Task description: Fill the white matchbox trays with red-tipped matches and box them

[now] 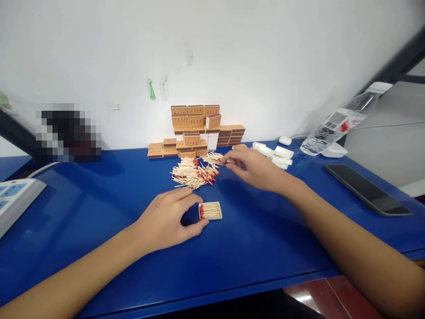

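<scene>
With thumb and fingers at its two long sides, my left hand holds a small white matchbox tray on the blue table. Matches lie side by side in it, red heads toward the left. My right hand reaches to the right end of the loose red-headed matches. Its thumb and forefinger are close together at the match heads; whether a match is between them I cannot make out. Behind the pile stand stacked orange-brown matchboxes, partly blocked by the pile and my right hand.
White matchbox trays lie behind my right forearm. A tilted plastic bottle, a white earbud case and a black phone are at the right. A power strip sits at the left edge. The white wall closes off the back.
</scene>
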A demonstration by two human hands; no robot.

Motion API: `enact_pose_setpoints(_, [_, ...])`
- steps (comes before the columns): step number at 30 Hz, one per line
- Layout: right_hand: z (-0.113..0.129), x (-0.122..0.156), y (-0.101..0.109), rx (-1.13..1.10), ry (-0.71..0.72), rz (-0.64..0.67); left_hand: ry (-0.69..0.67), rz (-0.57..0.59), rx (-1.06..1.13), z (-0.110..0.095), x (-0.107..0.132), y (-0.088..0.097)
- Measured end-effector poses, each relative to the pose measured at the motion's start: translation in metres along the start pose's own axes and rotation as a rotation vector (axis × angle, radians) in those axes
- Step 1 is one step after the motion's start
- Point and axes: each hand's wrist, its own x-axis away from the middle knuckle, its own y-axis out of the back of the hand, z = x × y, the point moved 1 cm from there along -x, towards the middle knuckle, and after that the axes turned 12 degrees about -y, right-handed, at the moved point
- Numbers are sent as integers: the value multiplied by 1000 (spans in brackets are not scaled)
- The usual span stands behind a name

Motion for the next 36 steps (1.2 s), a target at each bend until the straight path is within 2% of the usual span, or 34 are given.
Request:
enact_pose_setpoints(3, [-20, -18, 12, 19, -11, -35, 0, 14, 10, 0, 1, 1])
enact_pose_setpoints(7, [-31, -40, 20, 39, -81, 72, -6, 21, 14, 1, 2, 1])
enact_pose_setpoints(15, [-20, -67, 6, 188, -112, 235, -13, 21, 5, 3, 2, 0])
enact_pose_setpoints(20, [-15, -75, -1, 256, -176, 291, -17, 26, 2, 4, 3, 1])
enact_pose_setpoints(27, [-13, -73, -7, 304, -247, 320, -13, 27, -12, 5, 4, 0])
enact_pose_setpoints(36, [-1, -39, -1, 304, -409, 318, -33, 28, -30, 4, 4, 0])
